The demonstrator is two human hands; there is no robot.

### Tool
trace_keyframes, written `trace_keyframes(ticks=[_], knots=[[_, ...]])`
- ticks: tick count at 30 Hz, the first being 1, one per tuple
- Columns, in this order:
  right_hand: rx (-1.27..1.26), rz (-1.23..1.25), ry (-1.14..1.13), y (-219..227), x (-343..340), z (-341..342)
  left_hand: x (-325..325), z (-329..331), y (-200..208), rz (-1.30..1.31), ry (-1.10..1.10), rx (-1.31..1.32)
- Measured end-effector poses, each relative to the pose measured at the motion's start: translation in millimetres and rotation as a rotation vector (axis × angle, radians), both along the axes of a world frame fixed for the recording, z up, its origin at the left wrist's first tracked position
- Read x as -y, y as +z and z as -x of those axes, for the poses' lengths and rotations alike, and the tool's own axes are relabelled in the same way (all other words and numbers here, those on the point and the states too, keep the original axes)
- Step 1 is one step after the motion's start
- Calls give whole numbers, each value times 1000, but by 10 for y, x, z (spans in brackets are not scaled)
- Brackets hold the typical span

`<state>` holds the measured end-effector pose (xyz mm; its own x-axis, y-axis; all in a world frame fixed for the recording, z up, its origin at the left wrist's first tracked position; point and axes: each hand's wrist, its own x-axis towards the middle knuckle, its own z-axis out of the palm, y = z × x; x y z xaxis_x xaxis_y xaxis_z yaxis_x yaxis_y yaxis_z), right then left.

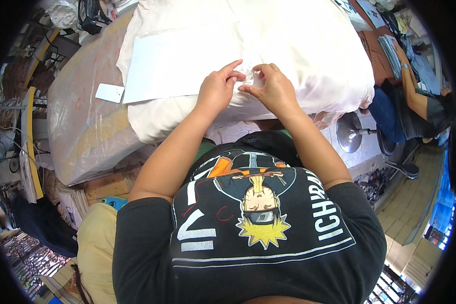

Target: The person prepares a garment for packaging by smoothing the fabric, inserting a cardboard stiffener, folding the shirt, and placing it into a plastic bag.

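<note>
My left hand [218, 90] and my right hand [274, 91] are close together over a cloth-covered table, fingertips almost meeting. The left fingers are curled in toward the thumb. On the right, thumb and fingers bend into a pinch-like curve. Something pale or see-through lies between them, too washed out to make out. Just left of my hands, a flat white rectangular sheet [159, 68], seemingly with a clear plastic edge, rests on the cream satin-like cloth [309, 55]. A small white tag [109, 92] lies by its lower left corner.
A plastic-wrapped padded surface [88, 111] adjoins the table on the left. To the right, another person [415, 101] reaches over a stack of folded garments [389, 57]. A round metal stool base [349, 133] stands on the floor below. Dark bundled plastic [91, 15] is at the far left.
</note>
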<state>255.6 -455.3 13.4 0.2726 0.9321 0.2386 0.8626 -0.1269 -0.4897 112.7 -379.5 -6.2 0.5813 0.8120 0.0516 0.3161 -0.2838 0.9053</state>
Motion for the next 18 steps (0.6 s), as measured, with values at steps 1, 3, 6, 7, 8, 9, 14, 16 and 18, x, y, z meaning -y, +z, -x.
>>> trace_keyframes(ticks=[1,3,6,7,8,9,14,16,18], knots=[[19,-15,7,18,4,11,-11,0,-16,11,-22,21],[55,-42,18,69,17,56,-16,14,-52,12,-39,54],[98,-9,25,44,11,85,-22,48,-63,-8,-17,62],[89,6,30,29,3,73,-20,60,-35,-6,-6,43],[80,20,33,10,-8,54,-16,71,-10,-4,4,23],[72,33,37,-4,-11,44,-3,87,3,-190,16,-103],[51,-49,86,8,-7,72,8,93,-145,-613,28,-447],[32,-57,87,7,-10,75,0,88,-193,-617,9,-451],[50,-29,76,14,-17,75,-1,86,-204,-624,-10,-471]])
